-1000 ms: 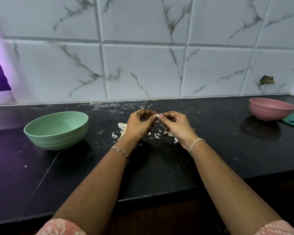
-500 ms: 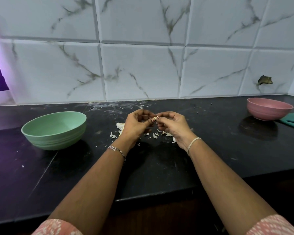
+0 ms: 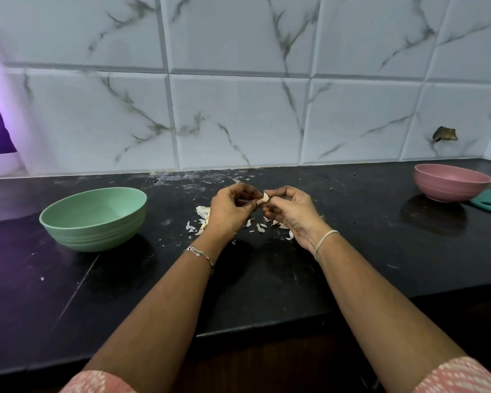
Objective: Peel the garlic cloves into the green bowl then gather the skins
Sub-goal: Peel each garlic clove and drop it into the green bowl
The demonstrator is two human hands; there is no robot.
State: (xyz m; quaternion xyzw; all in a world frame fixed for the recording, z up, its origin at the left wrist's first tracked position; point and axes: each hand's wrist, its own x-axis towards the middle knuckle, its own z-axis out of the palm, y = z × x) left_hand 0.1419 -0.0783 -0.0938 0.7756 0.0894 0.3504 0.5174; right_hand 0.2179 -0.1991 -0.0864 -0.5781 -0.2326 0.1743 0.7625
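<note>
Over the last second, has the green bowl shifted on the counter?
No. The green bowl keeps the same place just left of the counter seam and the same gap to the tiled wall; only the head camera wobbled slightly.

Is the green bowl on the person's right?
No, the green bowl sits left of the left hand; the pink bowl is on the right.

The tabletop (image 3: 338, 251) is polished black stone, glossy but dusty and smudged. Wall tiles (image 3: 238, 117) are smooth marble-look ceramic with a soft sheen. The green bowl (image 3: 94, 219) and pink bowl (image 3: 452, 182) look like matt ribbed plastic. The garlic skins (image 3: 260, 227) are thin, dry and papery.
</note>
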